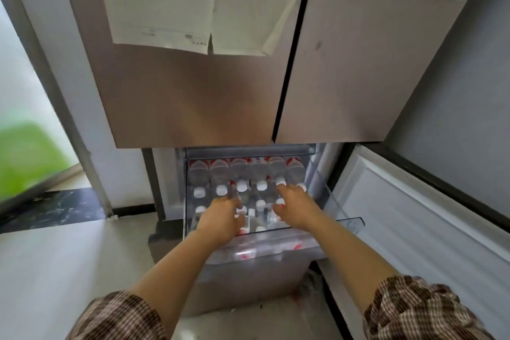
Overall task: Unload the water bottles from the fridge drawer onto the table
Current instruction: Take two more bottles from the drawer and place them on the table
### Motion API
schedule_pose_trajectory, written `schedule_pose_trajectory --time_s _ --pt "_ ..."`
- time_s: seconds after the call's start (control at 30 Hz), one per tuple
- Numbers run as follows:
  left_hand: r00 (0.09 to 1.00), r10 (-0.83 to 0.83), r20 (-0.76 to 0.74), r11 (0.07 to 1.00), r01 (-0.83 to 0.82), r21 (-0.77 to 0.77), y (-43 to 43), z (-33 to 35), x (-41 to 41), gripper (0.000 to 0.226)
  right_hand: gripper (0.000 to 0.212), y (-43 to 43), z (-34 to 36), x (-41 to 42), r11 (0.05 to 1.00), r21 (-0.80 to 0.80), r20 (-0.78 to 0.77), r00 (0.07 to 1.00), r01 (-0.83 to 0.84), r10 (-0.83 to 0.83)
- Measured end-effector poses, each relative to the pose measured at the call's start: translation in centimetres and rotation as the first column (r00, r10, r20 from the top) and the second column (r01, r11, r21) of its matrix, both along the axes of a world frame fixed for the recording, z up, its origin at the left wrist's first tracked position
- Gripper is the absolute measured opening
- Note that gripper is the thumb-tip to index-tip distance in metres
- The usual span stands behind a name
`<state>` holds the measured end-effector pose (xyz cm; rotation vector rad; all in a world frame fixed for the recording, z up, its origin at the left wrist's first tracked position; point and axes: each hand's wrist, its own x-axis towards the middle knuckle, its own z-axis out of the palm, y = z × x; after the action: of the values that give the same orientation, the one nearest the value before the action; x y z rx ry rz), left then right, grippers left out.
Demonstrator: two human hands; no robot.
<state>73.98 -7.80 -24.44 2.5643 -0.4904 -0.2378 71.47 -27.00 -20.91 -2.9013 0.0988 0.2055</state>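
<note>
A clear plastic fridge drawer (346, 221) is pulled out below the two shut upper doors. Several water bottles (242, 174) with white caps and red labels lie packed in it, caps toward me. My left hand (222, 217) reaches into the left-middle of the drawer, fingers down among the bottles. My right hand (294, 203) reaches in at the right, fingers spread over a bottle near its white cap (281, 181). Whether either hand has closed round a bottle is hidden by the hands themselves. No table is in view.
The lower right fridge door (414, 229) stands swung open at my right. A second drawer (262, 252) with more bottles sits beneath the open one. Papers (193, 3) hang on the upper doors. A window (24, 132) and pale floor lie to the left.
</note>
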Motion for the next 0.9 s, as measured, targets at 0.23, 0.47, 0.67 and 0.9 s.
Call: schedule_pose_trajectory --time_s 0.23,0.47,0.67,0.9 --pt "0.904 0.003 -0.427 1.0 0.01 0.028 -4.2 -3.3 4.8 0.022 0.041 -3.4 -5.0 7.8 0.954 -0.006 -0.265 0.921 -0.299 0.287" --pt "0.755 0.033 -0.655 0.996 0.031 0.085 -6.0 -5.1 6.2 0.01 0.05 -2.2 -8.4 12.0 0.809 -0.049 -0.442 0.74 -0.585 0.508" --pt "0.734 0.06 -0.676 0.99 0.043 0.135 -6.7 -5.3 6.4 0.01 0.064 -1.7 -8.3 13.3 0.68 -0.115 -0.488 0.637 -0.725 0.597" --pt "0.637 0.105 -0.764 0.993 -0.104 0.05 -6.6 -5.1 6.1 0.014 0.051 -2.2 -7.6 13.3 0.612 -0.165 -0.384 0.622 -0.773 0.683"
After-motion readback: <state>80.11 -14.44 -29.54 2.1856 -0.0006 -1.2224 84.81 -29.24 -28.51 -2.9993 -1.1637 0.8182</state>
